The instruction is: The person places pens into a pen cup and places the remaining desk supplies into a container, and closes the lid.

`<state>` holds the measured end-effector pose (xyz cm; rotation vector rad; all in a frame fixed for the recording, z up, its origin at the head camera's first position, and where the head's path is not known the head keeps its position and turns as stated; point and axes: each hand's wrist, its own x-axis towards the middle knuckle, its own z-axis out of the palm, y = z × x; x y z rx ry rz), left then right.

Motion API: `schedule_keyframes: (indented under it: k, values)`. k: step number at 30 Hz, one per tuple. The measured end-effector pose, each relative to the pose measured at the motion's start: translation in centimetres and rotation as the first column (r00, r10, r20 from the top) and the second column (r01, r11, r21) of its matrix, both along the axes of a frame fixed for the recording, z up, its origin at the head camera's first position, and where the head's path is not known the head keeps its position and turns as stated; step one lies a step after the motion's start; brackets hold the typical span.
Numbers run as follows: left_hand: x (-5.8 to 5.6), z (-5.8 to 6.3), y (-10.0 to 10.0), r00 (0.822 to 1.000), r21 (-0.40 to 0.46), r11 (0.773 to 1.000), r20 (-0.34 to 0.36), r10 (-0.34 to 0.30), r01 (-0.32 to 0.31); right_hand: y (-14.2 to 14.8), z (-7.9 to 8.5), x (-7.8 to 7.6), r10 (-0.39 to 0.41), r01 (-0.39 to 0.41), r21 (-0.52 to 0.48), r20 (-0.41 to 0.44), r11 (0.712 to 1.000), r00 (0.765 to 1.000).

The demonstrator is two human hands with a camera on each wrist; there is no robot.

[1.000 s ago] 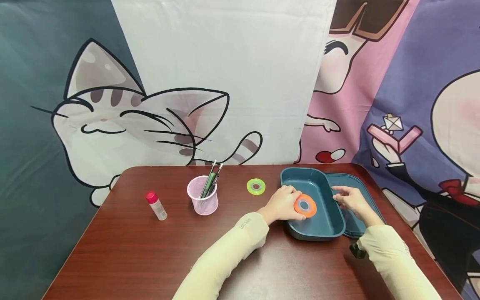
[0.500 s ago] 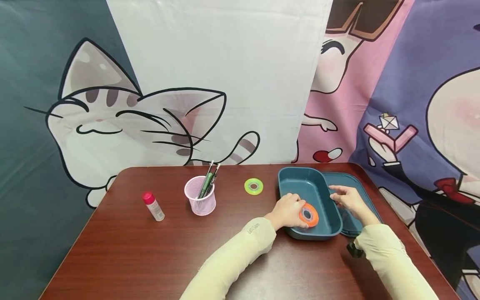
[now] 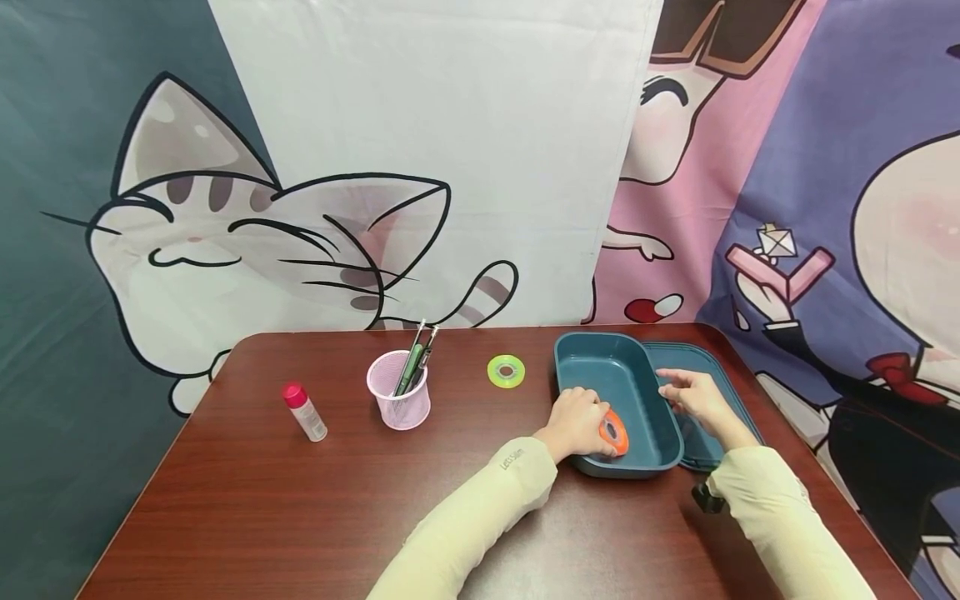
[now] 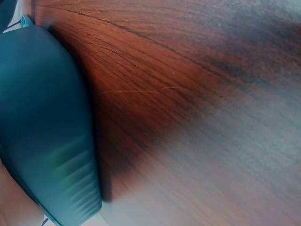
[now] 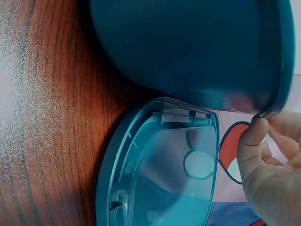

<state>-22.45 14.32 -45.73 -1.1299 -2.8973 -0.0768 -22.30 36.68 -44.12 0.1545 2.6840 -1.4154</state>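
Observation:
My left hand (image 3: 576, 423) reaches over the near left rim of a teal rectangular box (image 3: 611, 367) and grips an orange tape roll (image 3: 613, 432), which is tilted inside it. In the left wrist view the outer wall of the box (image 4: 47, 103) fills the left side, with only a bit of my left hand (image 4: 19, 200) above its rim. At the box's right rim is my right hand (image 3: 697, 402). The right wrist view has that hand (image 5: 273, 169) pinching the rim between thumb and fingers. Partly under the right forearm lies the teal lid (image 3: 701, 437), beside the box.
A yellow-green tape roll (image 3: 506, 372) lies flat left of the box. Farther left stands a pink mesh cup (image 3: 401, 407) holding several pens (image 3: 412, 367). A glue stick with a red cap (image 3: 306, 412) is near the left side of the brown table (image 3: 300, 517).
The left hand has moved slightly right and nearer to me, lower into the box, and the orange tape roll has turned more edge-on. The right hand stays at the rim.

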Motion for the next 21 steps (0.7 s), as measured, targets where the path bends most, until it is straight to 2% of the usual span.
schedule_keyframes:
  k: [8, 21]
  values:
    - [0.07, 0.23, -0.06, 1.000, -0.029, 1.000, -0.008, -0.002, 0.002, -0.11, 0.08, 0.06, -0.002, 0.002, -0.009, -0.005, 1.000, 1.000]
    - [-0.01, 0.46, -0.51, 1.000, 0.012, 1.000, 0.003, -0.018, 0.018, -0.18, 0.07, 0.03, -0.014, 0.014, 0.001, 0.010, 1.000, 1.000]
